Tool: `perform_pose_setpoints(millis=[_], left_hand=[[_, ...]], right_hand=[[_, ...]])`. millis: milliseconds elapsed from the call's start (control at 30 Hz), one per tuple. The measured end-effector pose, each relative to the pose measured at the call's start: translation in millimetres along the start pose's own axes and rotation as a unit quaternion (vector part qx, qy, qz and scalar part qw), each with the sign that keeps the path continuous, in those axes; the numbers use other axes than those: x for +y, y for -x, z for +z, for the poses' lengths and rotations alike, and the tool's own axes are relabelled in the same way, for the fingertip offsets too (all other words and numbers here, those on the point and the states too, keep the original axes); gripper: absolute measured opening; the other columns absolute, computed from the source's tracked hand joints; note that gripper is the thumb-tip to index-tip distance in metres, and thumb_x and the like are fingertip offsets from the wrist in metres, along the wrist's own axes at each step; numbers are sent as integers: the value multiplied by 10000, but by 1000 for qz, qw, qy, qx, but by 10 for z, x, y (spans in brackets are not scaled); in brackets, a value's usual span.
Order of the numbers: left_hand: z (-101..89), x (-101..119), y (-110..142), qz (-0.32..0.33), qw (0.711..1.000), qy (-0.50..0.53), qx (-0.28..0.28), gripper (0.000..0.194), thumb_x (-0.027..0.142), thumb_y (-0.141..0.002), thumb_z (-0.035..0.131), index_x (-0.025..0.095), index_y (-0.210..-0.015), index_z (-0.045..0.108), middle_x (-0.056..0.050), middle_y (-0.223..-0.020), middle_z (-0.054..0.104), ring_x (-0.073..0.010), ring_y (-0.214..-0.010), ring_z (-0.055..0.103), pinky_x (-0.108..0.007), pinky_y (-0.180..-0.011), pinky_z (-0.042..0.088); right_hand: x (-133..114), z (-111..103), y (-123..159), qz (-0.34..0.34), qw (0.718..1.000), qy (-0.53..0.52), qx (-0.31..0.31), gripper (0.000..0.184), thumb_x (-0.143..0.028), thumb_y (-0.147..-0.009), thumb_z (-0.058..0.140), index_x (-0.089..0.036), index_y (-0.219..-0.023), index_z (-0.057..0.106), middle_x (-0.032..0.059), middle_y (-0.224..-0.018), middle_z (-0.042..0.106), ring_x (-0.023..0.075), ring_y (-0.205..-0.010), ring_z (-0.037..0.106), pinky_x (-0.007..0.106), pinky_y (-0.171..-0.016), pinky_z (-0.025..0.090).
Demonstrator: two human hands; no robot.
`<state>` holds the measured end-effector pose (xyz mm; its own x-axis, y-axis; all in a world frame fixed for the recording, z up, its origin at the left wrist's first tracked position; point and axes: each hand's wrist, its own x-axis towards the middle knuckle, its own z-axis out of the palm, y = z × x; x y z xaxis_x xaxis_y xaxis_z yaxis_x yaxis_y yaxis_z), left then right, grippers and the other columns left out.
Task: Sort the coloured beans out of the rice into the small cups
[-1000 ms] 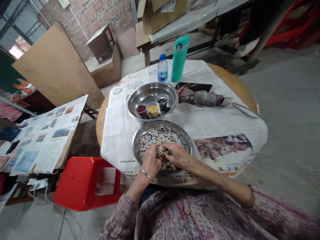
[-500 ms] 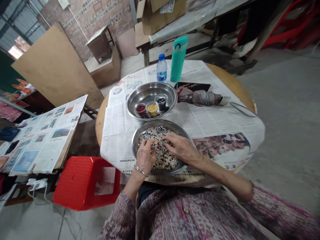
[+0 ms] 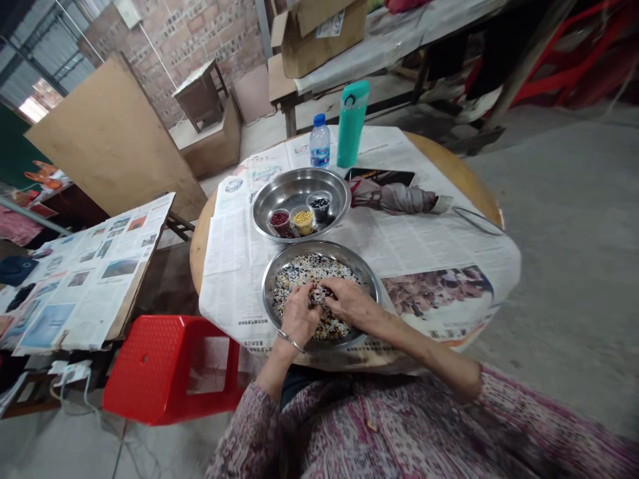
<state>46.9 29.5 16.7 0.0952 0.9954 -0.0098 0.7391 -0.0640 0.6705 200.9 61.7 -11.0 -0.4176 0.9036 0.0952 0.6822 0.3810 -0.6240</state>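
A steel basin [image 3: 368, 279] holds a mix of white, black and reddish beans and grains [image 3: 299, 276]. Both hands are down in it. My left hand [image 3: 299, 318], with a metal bangle [image 3: 290, 341] at the wrist, curls its fingers into the mix. My right hand [image 3: 349, 301] reaches in from the right, fingertips almost meeting the left hand's over a small heap. Whether either hand holds grains is hidden. Beyond the basin, a steel plate [image 3: 299, 174] carries small cups of red [image 3: 279, 221], yellow [image 3: 302, 219] and black [image 3: 319, 206] grains.
The round table [image 3: 429, 246] is covered in newspaper. On it stand a water bottle [image 3: 319, 142] and a teal flask [image 3: 352, 124], with a folded umbrella [image 3: 394, 198] nearby. A red plastic stool [image 3: 150, 366] stands at lower left, beside a newspaper-covered table [image 3: 84, 279].
My hands have drawn closer together over the middle of the basin, compared with half a second ago. The view has drifted slightly. The plate and cups have not moved on the table.
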Motion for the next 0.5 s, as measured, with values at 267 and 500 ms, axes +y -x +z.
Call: perform_pose_setpoints(millis=[267,500], left_hand=[[-62,19,-12,54,998,8,42,408,9,-788,574,161,-1165,609,-95,-1174,695,-224,-1111,648,-408,-1046,493],[-176,65,27,95,994,-27,44,408,-7,-838,533,195,-1191,566,-73,-1135,660,-198,-1105,613,-383,-1024,501]], right_hand=[[-128,-170,-62,-26,994,-101,36,288,-138,-801,497,-173,-993,708,68,-979,747,197,-914,680,308,-882,498],[-82,-270,14,-105,989,-63,79,274,-144,-872,466,-186,-1031,685,84,-1033,726,210,-987,674,363,-918,519]])
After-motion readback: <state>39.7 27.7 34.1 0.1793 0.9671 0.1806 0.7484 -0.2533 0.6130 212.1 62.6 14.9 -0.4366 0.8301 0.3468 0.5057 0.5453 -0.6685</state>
